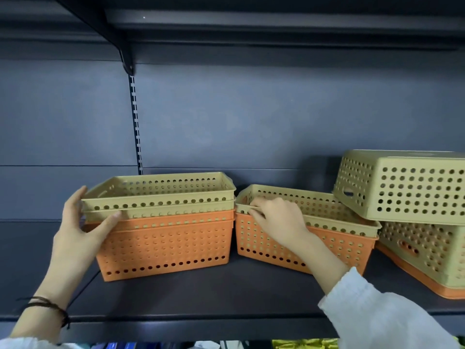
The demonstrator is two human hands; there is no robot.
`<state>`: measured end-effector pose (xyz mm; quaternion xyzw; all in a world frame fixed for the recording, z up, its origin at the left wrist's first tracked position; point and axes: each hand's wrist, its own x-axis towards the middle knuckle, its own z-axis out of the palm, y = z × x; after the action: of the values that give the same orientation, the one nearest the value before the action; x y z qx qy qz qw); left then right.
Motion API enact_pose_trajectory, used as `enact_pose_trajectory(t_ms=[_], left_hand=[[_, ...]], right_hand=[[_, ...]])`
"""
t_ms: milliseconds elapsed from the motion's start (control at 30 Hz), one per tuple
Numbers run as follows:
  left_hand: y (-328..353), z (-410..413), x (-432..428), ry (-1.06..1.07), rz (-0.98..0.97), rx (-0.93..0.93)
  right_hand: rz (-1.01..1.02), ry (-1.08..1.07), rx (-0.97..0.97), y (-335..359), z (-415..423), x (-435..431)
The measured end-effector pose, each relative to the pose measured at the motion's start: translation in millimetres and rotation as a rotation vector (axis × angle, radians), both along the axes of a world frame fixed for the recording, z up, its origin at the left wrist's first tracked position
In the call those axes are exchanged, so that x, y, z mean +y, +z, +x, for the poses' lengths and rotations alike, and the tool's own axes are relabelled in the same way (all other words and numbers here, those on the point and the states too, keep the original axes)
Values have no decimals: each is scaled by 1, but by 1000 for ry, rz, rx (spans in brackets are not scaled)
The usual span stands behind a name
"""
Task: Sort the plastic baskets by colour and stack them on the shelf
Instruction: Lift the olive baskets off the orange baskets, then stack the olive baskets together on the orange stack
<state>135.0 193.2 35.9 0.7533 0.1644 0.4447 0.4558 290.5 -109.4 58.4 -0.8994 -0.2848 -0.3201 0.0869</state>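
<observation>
The right hand (pixel 279 220) pinches the rim of a tan basket (pixel 327 212) nested in an orange one (pixel 264 248); the left hand (pixel 78 227) grips the left stack's tan baskets (pixel 161 197) on the shelf (pixel 201 293)

right basket stack (pixel 412 197) runs off frame — right fingertips (pixel 254 206) hidden inside rim.

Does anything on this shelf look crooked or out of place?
Yes. At the right, an upside-down tan basket sits tilted on another stack instead of nested. Colours are also mixed: tan baskets sit inside orange ones in the left stack and middle stack.
</observation>
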Motion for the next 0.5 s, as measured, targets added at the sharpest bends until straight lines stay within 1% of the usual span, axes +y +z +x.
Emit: enact_pose_trajectory(t_ms=[67,167,267,367,500], left_hand=[[6,3,-8,107,102,24],[24,12,-33,244,438,-19],[35,27,-73,210,729,-3],[39,44,-130,159,943,56],[37,66,-210,55,1196,68]], right_hand=[[40,65,-14,0,-1,-6],[72,120,-84,10,-5,-20],[57,157,-148,20,-11,-43],[-15,192,-172,27,-19,-73],[-58,189,-219,31,-26,-133]])
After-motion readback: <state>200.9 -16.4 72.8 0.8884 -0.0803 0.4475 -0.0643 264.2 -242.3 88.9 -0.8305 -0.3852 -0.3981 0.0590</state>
